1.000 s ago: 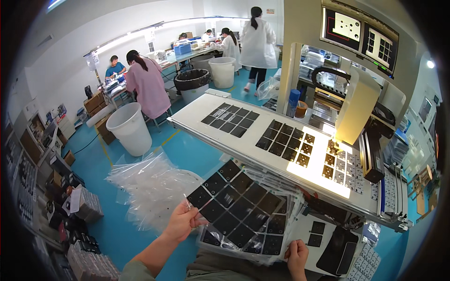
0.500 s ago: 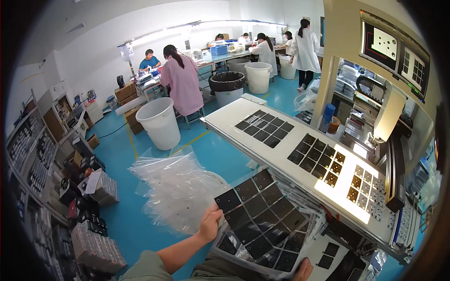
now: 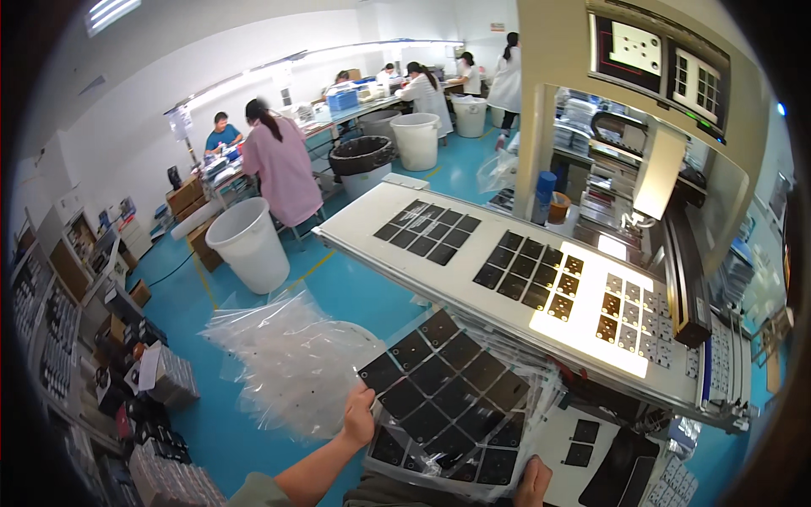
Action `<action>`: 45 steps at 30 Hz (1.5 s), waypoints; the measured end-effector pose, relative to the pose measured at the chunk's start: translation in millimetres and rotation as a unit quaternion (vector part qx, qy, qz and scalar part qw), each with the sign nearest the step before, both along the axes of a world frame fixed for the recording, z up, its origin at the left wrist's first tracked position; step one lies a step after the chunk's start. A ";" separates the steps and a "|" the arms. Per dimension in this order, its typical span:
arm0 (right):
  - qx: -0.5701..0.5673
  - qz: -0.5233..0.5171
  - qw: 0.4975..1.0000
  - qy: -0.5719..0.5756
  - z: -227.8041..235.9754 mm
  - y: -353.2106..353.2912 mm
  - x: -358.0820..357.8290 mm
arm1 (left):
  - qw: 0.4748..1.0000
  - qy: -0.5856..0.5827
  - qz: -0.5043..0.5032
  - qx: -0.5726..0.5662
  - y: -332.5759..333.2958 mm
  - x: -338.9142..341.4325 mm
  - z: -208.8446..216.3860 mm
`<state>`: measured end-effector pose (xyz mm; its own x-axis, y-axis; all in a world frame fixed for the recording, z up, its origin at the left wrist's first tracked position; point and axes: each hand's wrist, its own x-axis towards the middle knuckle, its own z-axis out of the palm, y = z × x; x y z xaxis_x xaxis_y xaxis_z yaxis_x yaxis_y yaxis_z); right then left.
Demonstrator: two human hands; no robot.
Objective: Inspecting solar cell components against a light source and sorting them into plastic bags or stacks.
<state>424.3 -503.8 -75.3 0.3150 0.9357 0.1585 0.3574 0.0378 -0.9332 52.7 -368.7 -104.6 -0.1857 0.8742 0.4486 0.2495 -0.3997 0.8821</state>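
Note:
My left hand (image 3: 359, 416) pinches the left edge of a sheet of black square pieces (image 3: 448, 390), set in rows with thin pale gaps between them. This sheet is tilted above a stack of similar clear-film sheets with black squares (image 3: 494, 465), which rests over my lap. My right hand (image 3: 532, 483) is closed around the lower right edge of that stack, its fingertips partly hidden. Beyond the sheets, a long white machine bed (image 3: 355, 221) carries more panels of black squares (image 3: 428, 231), some under a bright light.
Crumpled clear plastic bags (image 3: 283, 363) lie in a heap left of my hand. Right of my lap, a white surface (image 3: 553, 448) holds two small black pieces and a dark mouse pad. White bins (image 3: 253, 245) and seated people stand farther off; shelves (image 3: 34, 321) line the left.
The view has swung right, so the room and the machine bed sit farther left in the picture. Both hands keep their holds; the upper sheet stays tilted over the stack.

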 end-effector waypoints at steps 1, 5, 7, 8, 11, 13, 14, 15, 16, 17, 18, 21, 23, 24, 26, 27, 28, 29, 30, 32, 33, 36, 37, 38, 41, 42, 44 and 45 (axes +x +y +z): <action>0.000 -0.011 1.000 0.001 0.4 -0.4 0.7 | 0.996 -0.001 -0.012 -0.083 0.1 -0.6 -1.3; 0.008 -0.004 1.000 -0.012 0.1 -2.4 2.1 | 0.996 0.063 0.019 -0.054 5.3 3.0 5.6; 0.001 0.000 1.000 -0.007 -0.1 -2.2 2.0 | 0.951 -0.277 -0.108 -0.083 2.4 8.6 17.8; 0.002 -0.007 1.000 -0.005 -0.4 -1.3 2.2 | 0.957 -0.239 -0.130 -0.104 3.1 11.0 24.5; 0.017 -0.012 1.000 -0.024 -1.2 1.3 3.5 | 0.965 -0.211 -0.112 -0.105 2.3 15.1 40.1; 0.012 -0.001 1.000 -0.027 -1.6 0.3 4.1 | 0.968 -0.216 -0.112 -0.068 1.1 15.6 44.3; 0.008 -0.011 1.000 -0.028 -1.8 -0.3 4.7 | 0.969 -0.187 -0.133 -0.093 1.1 15.9 44.8; 0.000 -0.001 1.000 -0.027 -2.2 0.3 5.1 | 0.974 -0.174 -0.112 -0.096 1.4 15.0 45.5; -0.008 0.008 1.000 -0.027 -2.2 -0.6 5.9 | 0.974 -0.194 -0.080 -0.080 1.3 15.9 45.2; -0.013 -0.001 1.000 -0.027 -2.1 -2.6 5.9 | 0.976 -0.160 -0.101 -0.105 1.4 16.8 45.1; -0.020 0.002 0.999 -0.026 -2.4 -3.0 5.7 | 0.979 -0.157 -0.089 -0.090 0.9 18.2 45.2; -0.025 0.005 0.999 -0.039 -3.3 -2.0 7.4 | 0.954 -0.271 -0.098 -0.088 0.0 23.8 44.6; -0.027 0.004 0.998 -0.052 -4.2 -1.3 8.8 | 0.956 -0.260 -0.108 -0.081 1.1 20.1 46.7; -0.020 0.012 0.998 -0.051 -4.9 -1.2 9.0 | 0.957 -0.260 -0.100 -0.082 3.0 20.1 46.2; -0.023 0.048 0.997 -0.050 -6.2 -1.3 10.0 | 0.961 -0.231 -0.104 -0.112 1.3 18.8 44.9; -0.025 0.004 0.998 -0.057 -6.2 -2.9 10.4 | 0.962 -0.226 -0.105 -0.111 1.6 18.5 44.4; -0.029 0.014 0.998 -0.048 -6.5 -2.9 11.2 | 0.963 -0.222 -0.106 -0.110 1.4 18.3 44.1; -0.031 0.053 0.998 -0.033 -6.7 -3.2 11.1 | 0.964 -0.217 -0.108 -0.109 1.3 18.2 44.1; -0.026 0.052 0.997 -0.044 -6.9 -2.7 10.8 | 0.955 -0.248 -0.111 -0.121 -0.5 18.5 44.0; -0.030 0.019 0.998 -0.048 -6.3 -3.4 11.4 | 0.942 -0.299 -0.119 -0.096 -0.3 17.5 44.9; -0.030 0.052 0.997 -0.039 -6.1 -3.6 11.8 | 0.942 -0.278 -0.139 -0.122 0.4 17.2 44.7; -0.020 0.050 0.997 -0.053 -6.0 -2.1 10.9 | 0.959 -0.238 -0.099 -0.118 0.7 16.1 42.5; -0.016 0.025 0.998 -0.058 -5.9 -2.2 10.8 | 0.956 -0.249 -0.099 -0.118 0.2 15.8 41.1; -0.015 0.024 0.998 -0.058 -5.8 -2.1 11.1 | 0.949 -0.288 -0.096 -0.090 -0.3 15.2 39.7; -0.012 0.025 0.998 -0.053 -5.8 -1.5 10.4 | 0.962 -0.250 -0.069 -0.090 -0.7 13.5 36.0; -0.017 0.049 0.998 -0.043 -5.7 -1.2 10.2 | 0.967 -0.216 -0.064 -0.117 -0.7 13.0 35.4; -0.012 0.022 0.999 -0.048 -5.5 -1.7 9.7 | 0.960 -0.257 -0.062 -0.096 -0.1 12.1 35.2; -0.019 0.047 0.998 -0.041 -5.5 -1.8 9.8 | 0.966 -0.222 -0.058 -0.122 -0.5 11.9 35.8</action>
<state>434.0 -505.6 -80.9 0.2126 0.9666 0.1433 0.4292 0.0393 -0.9024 64.6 -369.2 -68.9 -0.2073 0.9701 0.1260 -0.2095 -0.1698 0.9630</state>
